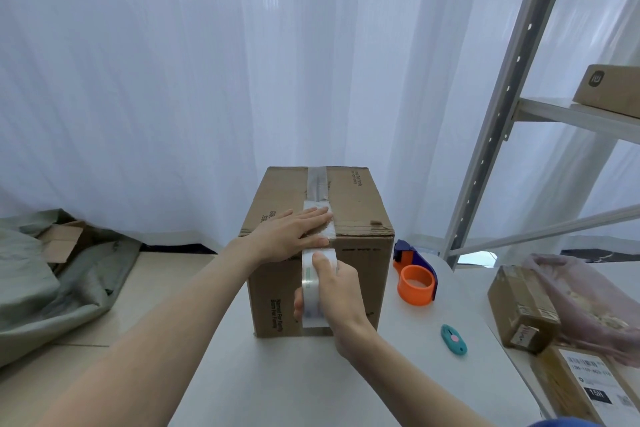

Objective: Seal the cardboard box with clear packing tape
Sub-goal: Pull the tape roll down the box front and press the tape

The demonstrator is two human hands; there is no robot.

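A brown cardboard box (pixel 360 215) stands on the white table (pixel 291 381), flaps closed. A strip of clear tape (pixel 317 184) runs along its top seam and over the near edge. My left hand (pixel 294 234) lies flat on the box top, fingers spread across the tape near the front edge. My right hand (pixel 337 295) grips a roll of clear packing tape (pixel 311 291) pressed against the box's front face, thumb on top of the roll. The tape leads from the roll up over the edge.
An orange and blue tape dispenser (pixel 415 274) sits right of the box. A teal box cutter (pixel 453 339) lies nearer. Small parcels (pixel 523 308) and a plastic bag (pixel 585 305) are at the right. A metal shelf (pixel 502 107) stands behind. Grey sacks (pixel 52 277) lie on the floor, left.
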